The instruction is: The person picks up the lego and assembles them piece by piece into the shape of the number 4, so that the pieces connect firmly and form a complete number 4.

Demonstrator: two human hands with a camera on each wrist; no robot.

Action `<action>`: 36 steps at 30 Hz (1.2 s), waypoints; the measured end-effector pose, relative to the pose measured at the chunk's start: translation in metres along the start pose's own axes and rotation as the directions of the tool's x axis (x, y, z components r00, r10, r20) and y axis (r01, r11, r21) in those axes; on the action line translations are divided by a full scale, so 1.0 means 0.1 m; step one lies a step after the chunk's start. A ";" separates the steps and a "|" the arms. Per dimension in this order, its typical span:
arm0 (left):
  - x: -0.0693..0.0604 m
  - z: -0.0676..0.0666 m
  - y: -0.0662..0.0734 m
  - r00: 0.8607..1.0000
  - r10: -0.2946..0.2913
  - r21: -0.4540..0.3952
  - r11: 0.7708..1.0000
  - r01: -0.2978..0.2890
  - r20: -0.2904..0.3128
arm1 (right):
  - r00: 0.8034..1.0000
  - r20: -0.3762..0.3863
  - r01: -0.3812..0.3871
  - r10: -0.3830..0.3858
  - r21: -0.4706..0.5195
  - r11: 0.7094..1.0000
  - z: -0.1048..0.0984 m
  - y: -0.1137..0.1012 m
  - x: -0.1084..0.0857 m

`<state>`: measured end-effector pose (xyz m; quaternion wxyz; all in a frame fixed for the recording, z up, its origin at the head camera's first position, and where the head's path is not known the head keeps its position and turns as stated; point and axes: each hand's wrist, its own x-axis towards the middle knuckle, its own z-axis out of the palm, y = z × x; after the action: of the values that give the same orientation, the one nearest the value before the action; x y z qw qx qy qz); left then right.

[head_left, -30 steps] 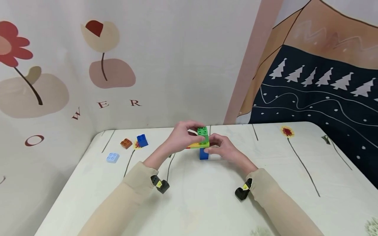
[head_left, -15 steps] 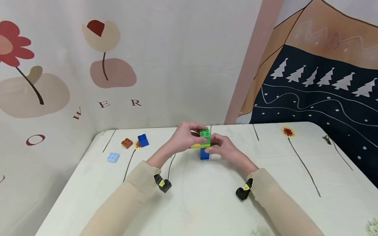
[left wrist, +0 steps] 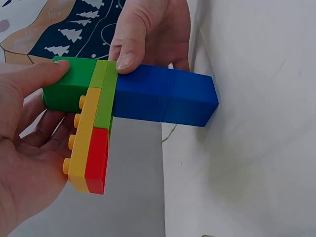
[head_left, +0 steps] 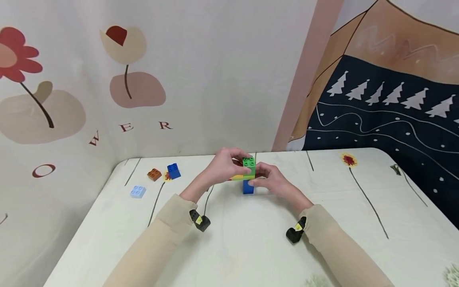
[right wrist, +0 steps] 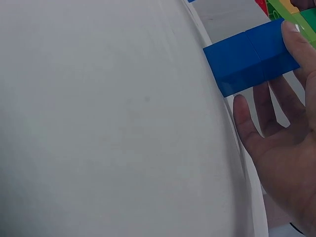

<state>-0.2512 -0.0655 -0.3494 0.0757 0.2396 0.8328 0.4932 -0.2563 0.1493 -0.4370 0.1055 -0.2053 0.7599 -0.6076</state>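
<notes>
Two stacked blue bricks (left wrist: pixel 165 94) stand on the table, with a lime plate (left wrist: pixel 104 94) on top. A yellow plate (left wrist: pixel 85 140) and a red plate (left wrist: pixel 96 160) jut out to the left from the lime one. On top sits a green brick (head_left: pixel 249 167). My left hand (head_left: pixel 223 166) pinches the green brick between thumb and fingers. My right hand (head_left: pixel 270 179) holds the upper blue brick just under the lime plate, its thumb (right wrist: pixel 298 44) on the near face; its other fingers are partly hidden behind the bricks.
At the left of the table (head_left: pixel 229 247) lie an orange-brown brick (head_left: pixel 154 174), a dark blue brick (head_left: pixel 173 171) and a light blue brick (head_left: pixel 138 191). A printed curtain (head_left: pixel 222 79) hangs behind the table's back edge.
Compared with a second ago, my left hand and the green brick are slightly farther right in the head view. The right hand keeps its grip, nearly unmoved.
</notes>
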 end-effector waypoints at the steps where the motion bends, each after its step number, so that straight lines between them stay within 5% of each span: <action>1: 0.00 0.00 0.00 1.000 -0.002 0.000 1.000 0.002 0.001 | 1.000 0.002 0.002 -0.002 0.002 1.000 0.00 0.00 0.00; 26: -0.05 -0.01 0.06 0.999 0.029 0.055 0.998 -0.030 0.022 | 1.000 0.002 -0.019 0.019 -0.008 1.000 0.01 -0.03 -0.01; 30: -0.11 -0.09 0.04 0.999 0.032 0.061 0.998 -0.033 0.020 | 1.000 0.004 -0.018 0.018 -0.007 1.000 0.02 -0.06 -0.01; 36: -0.26 -0.33 0.00 0.998 0.008 0.076 0.997 -0.004 -0.059 | 0.998 -0.019 -0.054 0.053 -0.023 0.998 0.01 -0.07 -0.01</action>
<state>-0.2407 -0.1036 -0.3357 0.0403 0.2300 0.8520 0.4685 -0.2536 0.1473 -0.4310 0.1125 -0.1805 0.7731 -0.5976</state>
